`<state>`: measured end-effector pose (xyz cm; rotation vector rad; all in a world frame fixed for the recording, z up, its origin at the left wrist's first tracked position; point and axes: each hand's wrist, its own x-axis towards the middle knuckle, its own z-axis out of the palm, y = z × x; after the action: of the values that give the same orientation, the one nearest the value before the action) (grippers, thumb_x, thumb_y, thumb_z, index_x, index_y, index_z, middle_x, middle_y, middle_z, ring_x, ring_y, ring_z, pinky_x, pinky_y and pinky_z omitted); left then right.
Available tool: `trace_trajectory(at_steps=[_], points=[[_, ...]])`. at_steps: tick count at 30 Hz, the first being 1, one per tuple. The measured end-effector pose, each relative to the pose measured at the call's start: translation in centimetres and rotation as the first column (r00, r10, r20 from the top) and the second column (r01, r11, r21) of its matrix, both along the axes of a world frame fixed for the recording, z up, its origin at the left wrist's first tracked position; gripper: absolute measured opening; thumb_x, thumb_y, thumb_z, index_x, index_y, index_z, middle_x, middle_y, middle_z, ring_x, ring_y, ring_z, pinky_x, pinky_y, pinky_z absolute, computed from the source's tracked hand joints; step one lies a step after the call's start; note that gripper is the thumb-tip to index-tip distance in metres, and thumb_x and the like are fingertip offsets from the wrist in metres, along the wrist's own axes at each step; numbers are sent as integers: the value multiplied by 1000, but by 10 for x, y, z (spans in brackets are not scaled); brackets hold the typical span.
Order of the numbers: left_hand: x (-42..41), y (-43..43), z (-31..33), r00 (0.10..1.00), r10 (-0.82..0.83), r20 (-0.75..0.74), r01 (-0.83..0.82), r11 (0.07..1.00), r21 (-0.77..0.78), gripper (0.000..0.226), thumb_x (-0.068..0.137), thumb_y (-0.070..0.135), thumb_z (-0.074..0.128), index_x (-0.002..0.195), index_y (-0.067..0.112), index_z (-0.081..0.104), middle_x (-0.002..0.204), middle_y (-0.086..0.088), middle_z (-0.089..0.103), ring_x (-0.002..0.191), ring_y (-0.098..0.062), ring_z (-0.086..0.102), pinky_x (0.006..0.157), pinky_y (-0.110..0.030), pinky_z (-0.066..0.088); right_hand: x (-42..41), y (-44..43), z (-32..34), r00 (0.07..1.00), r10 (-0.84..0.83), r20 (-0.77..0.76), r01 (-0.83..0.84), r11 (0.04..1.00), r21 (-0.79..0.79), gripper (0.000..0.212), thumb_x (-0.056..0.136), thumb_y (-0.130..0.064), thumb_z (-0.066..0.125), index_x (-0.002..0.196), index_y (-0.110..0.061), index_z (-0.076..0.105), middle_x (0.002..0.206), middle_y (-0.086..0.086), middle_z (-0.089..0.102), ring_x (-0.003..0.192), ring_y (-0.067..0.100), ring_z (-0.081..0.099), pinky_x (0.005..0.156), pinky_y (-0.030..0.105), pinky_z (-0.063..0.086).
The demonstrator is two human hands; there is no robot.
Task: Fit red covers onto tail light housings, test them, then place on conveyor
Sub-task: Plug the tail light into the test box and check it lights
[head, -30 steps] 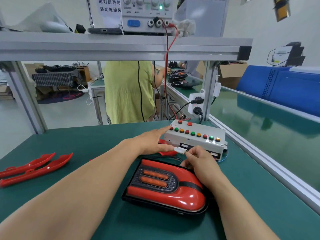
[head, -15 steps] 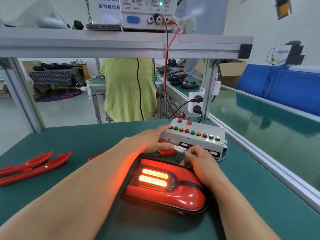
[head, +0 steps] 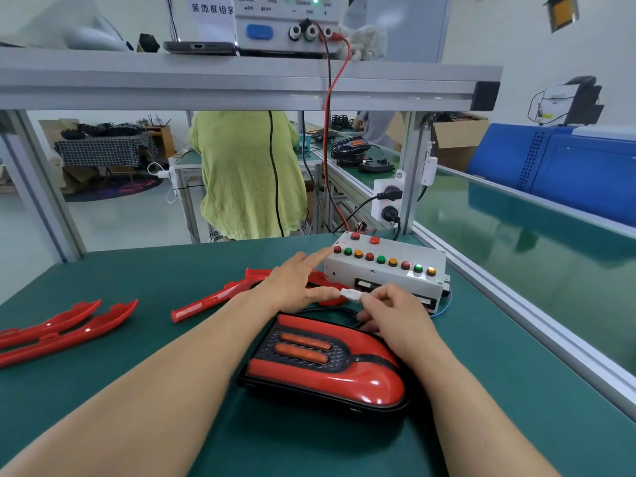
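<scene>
Tail light (head: 323, 370) test at button box (head: 385, 270).
Right hand (head: 392, 309) pinches white connector (head: 351, 295), left hand (head: 296, 284) straight-fingered, index toward box; light on surface (head: 155, 270) just below both, long axis far-left to near-right, conveyor (head: 516, 242) rightward, nearer right hand.

Single head-worn wide-angle view, looking forward and down across the green workbench (head: 155, 270), sitting close above it and facing the button box (head: 406, 251)

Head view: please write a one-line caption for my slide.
Right hand pinches a small white plastic connector, left hand reaches toward the white push-button test box; red-covered black tail light lies nearby.
</scene>
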<state>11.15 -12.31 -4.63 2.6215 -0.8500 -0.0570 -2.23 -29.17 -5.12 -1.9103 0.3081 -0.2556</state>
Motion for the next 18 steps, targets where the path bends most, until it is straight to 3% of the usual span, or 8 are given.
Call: trace_trajectory(at_steps=[2, 5, 7, 8, 10, 13, 18], points=[[-3, 5, 1, 1000, 11, -29, -16, 988, -154, 80, 87, 64, 53, 154, 38, 20, 134, -5, 47, 119, -22, 52, 105, -37, 39, 0, -1, 1, 994, -75, 79, 77, 997, -24, 8, 93, -30, 61, 91, -23, 64, 82, -6, 70, 68, 7, 67, 65, 27, 54], [-11, 19, 7, 995, 100, -2, -95, 929, -357, 49, 99, 49, 46, 145, 30, 44, 123, 5, 51, 110, -9, 50, 96, -25, 33, -2, -3, 4, 966, -148, 212, 197, 952, -234, 8, 95, -31, 58, 99, -27, 63, 96, -13, 65, 91, 6, 61, 72, 21, 43], [-23, 31, 9, 987, 163, 12, -139, 876, -463, 29, 102, 45, 40, 115, 28, 59, 109, 7, 49, 93, -1, 43, 86, -24, 30, 1, -2, 8, 962, -119, 246, 204, 911, -359, 20, 95, -28, 56, 114, -23, 62, 113, -8, 62, 108, 14, 55, 89, 30, 44], [-30, 37, 8, 981, 196, -2, -169, 842, -512, 22, 103, 45, 39, 100, 29, 54, 102, 7, 47, 83, 0, 39, 81, -25, 29, 4, 0, 10, 973, -79, 218, 176, 863, -473, 29, 96, -30, 55, 123, -20, 60, 124, -3, 59, 119, 18, 49, 97, 34, 41], [-45, 49, 6, 961, 265, -77, -257, 756, -602, 22, 102, 48, 38, 94, 31, 50, 96, 10, 51, 78, -4, 43, 81, -27, 32, 10, 4, 12, 994, -15, 112, 91, 705, -704, 48, 98, -42, 51, 140, -20, 49, 147, 1, 44, 135, 25, 33, 108, 41, 33], [-61, 61, 7, 911, 324, -255, -401, 552, -731, 32, 103, 45, 36, 108, 28, 64, 111, 8, 66, 100, -8, 61, 96, -34, 45, 18, 6, 12, 1000, -8, 14, 16, 573, -820, 60, 98, -58, 39, 149, -27, 36, 161, 2, 22, 145, 28, 17, 114, 48, 26], [-86, 83, 6, 797, 119, -592, -602, 94, -793, 40, 105, 48, 34, 108, 24, 65, 112, -1, 68, 100, -14, 62, 80, -33, 48, 34, -4, 16, 999, -28, -35, -16, 504, -863, 61, 99, -60, 31, 153, -31, 30, 165, 1, 14, 149, 28, 11, 118, 50, 15]])
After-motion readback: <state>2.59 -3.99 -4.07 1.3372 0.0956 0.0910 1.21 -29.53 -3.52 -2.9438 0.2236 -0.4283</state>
